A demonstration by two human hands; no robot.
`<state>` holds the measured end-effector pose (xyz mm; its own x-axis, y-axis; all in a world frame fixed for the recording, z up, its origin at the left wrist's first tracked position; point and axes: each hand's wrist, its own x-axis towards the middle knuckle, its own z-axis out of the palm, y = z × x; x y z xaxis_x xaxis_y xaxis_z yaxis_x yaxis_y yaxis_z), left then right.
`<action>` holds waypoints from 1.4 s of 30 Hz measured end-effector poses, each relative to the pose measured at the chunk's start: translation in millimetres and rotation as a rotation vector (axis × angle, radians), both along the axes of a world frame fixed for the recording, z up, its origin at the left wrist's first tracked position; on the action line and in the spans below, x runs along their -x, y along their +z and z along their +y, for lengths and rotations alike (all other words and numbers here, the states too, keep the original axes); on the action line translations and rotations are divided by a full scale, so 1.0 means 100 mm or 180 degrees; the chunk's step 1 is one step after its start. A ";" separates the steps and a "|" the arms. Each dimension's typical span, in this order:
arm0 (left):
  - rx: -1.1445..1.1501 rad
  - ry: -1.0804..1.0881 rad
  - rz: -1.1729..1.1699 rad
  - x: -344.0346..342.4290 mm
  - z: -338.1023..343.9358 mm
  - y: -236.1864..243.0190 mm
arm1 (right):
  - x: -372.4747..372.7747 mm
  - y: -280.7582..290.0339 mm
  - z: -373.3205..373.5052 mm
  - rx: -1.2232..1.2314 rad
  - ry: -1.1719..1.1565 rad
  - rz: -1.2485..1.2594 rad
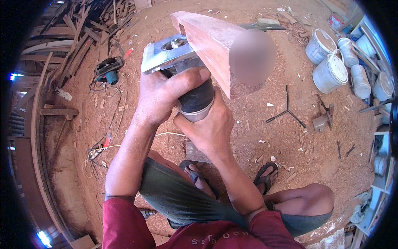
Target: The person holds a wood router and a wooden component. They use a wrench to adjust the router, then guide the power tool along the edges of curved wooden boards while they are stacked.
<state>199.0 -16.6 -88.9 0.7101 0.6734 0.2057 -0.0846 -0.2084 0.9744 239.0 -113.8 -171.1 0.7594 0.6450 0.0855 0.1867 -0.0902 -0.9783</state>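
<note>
A trim router [197,97] with a black body and a shiny square metal base is held up between my hands. My left hand [159,93] wraps around it just below the base, thumb across the body. Lower down, my right hand [212,128] grips the grey end of the body. The bit shows in the round opening of the base, which lies against a reddish wooden piece [209,47]. That piece has a small rectangular notch near its far left end. A blurred patch hides its right part, so I cannot see what supports it.
A circular saw [110,70] with a cord lies on the shaving-strewn floor at left, near stacked wood scraps [70,37]. To the right are a three-armed wrench [287,111], a metal piece [322,120] and several white buckets [330,74]. A pale cord [170,133] runs behind my forearms.
</note>
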 end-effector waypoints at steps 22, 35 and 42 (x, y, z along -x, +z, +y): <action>-0.0144 -0.0098 0.0041 -0.02 0.02 -0.01 | 0.03 -0.03 0.00 0.0053 -0.0096 0.0021; -0.0038 -0.0011 0.0050 -0.05 0.02 -0.07 | 0.02 -0.03 -0.01 0.0117 -0.0103 -0.0069; -0.0030 -0.0097 0.0109 -0.03 0.03 -0.08 | 0.02 -0.05 -0.03 0.0197 -0.0059 -0.0061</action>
